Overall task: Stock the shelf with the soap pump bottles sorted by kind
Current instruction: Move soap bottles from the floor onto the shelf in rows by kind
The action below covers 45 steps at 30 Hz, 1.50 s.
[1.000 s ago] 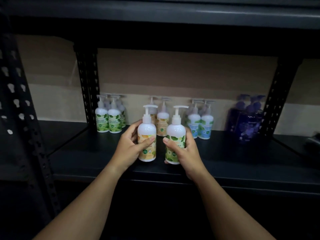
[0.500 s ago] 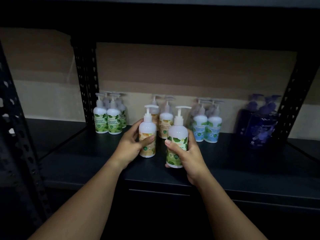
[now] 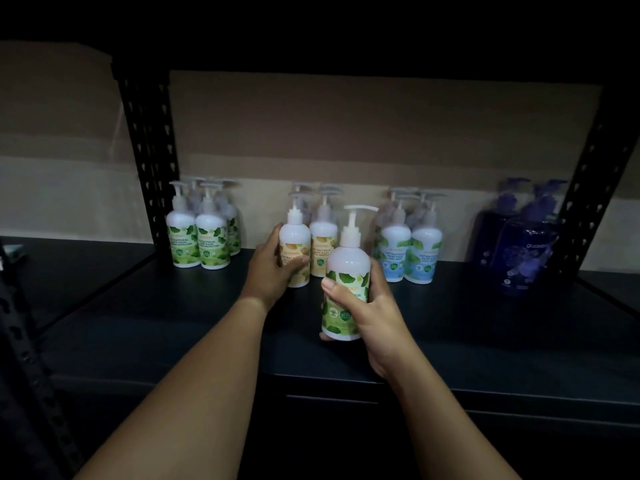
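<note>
My right hand point(image 3: 372, 317) grips a green bottle point(image 3: 344, 289) upright over the front of the shelf point(image 3: 485, 341); whether its base touches I cannot tell. Its kin, the green group point(image 3: 202, 239), stands well off to the left at the back, so I judge the coming move runs leftward and away from me, across my left hand point(image 3: 270, 271). That hand is wrapped round a yellow bottle point(image 3: 295, 247) just beside the yellow group point(image 3: 323, 244) (nearly home). The green bottle is white-shouldered, leaf-labelled, with a white pump pointing right.
</note>
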{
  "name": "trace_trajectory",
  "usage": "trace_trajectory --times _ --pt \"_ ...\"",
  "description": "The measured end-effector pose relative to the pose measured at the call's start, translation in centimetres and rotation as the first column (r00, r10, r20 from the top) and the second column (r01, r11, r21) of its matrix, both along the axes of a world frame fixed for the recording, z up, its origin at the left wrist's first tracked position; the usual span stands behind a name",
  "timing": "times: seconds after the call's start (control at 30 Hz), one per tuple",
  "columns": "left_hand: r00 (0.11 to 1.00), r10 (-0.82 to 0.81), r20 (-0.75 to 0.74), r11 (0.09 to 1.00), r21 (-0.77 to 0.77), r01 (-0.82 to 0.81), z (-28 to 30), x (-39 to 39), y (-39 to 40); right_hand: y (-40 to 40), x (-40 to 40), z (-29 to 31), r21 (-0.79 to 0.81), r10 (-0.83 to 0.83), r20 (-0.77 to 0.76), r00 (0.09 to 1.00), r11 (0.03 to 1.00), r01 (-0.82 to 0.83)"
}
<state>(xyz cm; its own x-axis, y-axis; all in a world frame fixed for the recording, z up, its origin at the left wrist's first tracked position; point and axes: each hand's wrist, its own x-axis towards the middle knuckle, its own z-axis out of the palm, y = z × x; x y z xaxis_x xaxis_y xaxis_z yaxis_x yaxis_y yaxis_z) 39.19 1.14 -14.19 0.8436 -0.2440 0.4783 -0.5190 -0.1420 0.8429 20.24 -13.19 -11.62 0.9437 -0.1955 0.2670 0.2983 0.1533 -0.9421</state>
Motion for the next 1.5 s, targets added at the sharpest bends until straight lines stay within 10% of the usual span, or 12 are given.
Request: trace_trajectory --times 1.5 --pt "0.968 0.251 -0.033 0.955 0.171 -0.242 0.6 0.5 -2.3 -0.2 0.2 -0.2 -0.018 0.019 0.001 1.000 1.000 -0.019"
